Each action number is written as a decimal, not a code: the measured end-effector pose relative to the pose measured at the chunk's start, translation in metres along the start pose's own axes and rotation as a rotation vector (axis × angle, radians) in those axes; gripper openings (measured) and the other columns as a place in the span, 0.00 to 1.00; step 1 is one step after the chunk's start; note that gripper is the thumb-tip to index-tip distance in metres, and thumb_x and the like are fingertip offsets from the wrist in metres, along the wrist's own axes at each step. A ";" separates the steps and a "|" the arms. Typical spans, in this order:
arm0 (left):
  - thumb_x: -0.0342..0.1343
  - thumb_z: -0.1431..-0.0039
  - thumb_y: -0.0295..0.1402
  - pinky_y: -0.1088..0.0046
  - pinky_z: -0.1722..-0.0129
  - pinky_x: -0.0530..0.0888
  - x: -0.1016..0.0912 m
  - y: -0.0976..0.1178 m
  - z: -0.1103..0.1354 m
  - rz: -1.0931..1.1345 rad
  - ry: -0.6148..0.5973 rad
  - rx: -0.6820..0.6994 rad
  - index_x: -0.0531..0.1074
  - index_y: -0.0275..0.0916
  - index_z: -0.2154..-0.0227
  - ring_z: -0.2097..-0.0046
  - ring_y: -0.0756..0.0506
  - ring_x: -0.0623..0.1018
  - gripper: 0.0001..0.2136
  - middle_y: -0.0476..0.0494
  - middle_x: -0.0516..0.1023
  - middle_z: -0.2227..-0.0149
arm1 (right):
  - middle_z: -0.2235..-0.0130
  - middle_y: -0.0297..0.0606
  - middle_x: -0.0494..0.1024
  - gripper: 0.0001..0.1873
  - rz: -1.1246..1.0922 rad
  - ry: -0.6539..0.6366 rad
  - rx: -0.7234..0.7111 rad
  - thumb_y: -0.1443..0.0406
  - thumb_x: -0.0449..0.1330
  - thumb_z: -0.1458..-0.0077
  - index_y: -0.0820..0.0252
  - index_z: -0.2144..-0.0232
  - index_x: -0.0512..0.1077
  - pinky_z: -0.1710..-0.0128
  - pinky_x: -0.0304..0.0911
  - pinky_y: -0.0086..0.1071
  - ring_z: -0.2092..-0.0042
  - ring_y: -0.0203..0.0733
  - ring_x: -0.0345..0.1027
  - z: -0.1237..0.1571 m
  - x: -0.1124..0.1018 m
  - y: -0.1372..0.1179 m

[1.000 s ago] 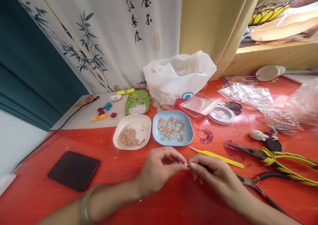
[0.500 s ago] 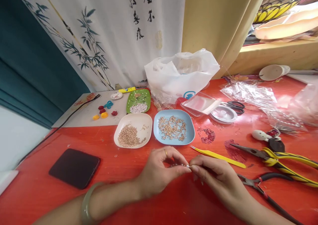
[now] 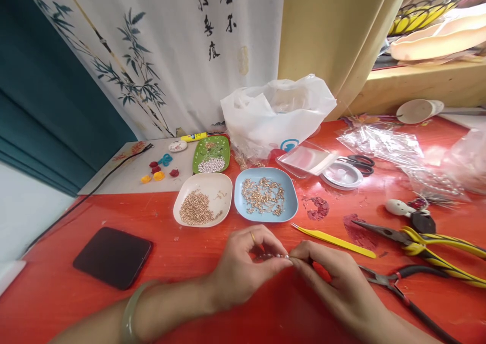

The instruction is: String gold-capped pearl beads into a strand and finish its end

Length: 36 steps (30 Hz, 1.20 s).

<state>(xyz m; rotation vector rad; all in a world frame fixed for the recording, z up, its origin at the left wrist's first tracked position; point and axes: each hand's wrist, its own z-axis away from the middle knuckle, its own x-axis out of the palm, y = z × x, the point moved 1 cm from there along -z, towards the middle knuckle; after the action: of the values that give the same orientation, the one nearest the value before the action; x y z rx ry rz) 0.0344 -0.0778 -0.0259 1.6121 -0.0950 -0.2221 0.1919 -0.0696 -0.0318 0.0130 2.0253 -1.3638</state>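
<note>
My left hand pinches a strand of small beads between thumb and forefinger; part of the strand runs back into the palm. My right hand is closed at the same end of the strand, its fingertips touching those of the left. What exactly the right fingertips grip is too small to tell apart from the strand's end. Just beyond the hands stand a white tray of tiny gold beads and a blue tray of gold findings. Yellow tweezers lie beyond my right hand.
Pliers with yellow handles and dark-handled pliers lie to the right. A black phone rests at left. Behind are a green tray, a white plastic bag, scissors and a white spool.
The right hand's fingers have shifted slightly, and the small pale bit hanging beneath them no longer shows. More of the bead strand is visible by the left fingers. The trays and tools stay put.
</note>
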 end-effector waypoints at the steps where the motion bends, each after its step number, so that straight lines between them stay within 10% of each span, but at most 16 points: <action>1: 0.58 0.54 0.29 0.79 0.76 0.63 0.000 0.000 0.000 0.003 -0.003 0.001 0.69 0.34 0.77 0.75 0.54 0.65 0.04 0.49 0.68 0.76 | 0.77 0.32 0.70 0.08 -0.005 -0.007 -0.001 0.69 0.49 0.46 0.60 0.75 0.65 0.77 0.58 0.23 0.76 0.31 0.62 0.000 0.000 0.000; 36: 0.62 0.59 0.32 0.78 0.75 0.64 0.001 0.002 -0.002 0.180 0.001 -0.074 0.71 0.34 0.81 0.74 0.53 0.68 0.07 0.48 0.69 0.78 | 0.84 0.27 0.64 0.13 -1.030 -0.386 0.509 0.59 0.56 0.48 0.64 0.77 0.64 0.84 0.45 0.21 0.84 0.24 0.50 -0.006 0.004 0.009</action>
<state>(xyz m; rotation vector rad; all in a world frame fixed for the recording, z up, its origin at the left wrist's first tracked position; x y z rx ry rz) 0.0359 -0.0761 -0.0236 1.5199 -0.2277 -0.0849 0.1892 -0.0624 -0.0397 -1.0993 1.2943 -2.2314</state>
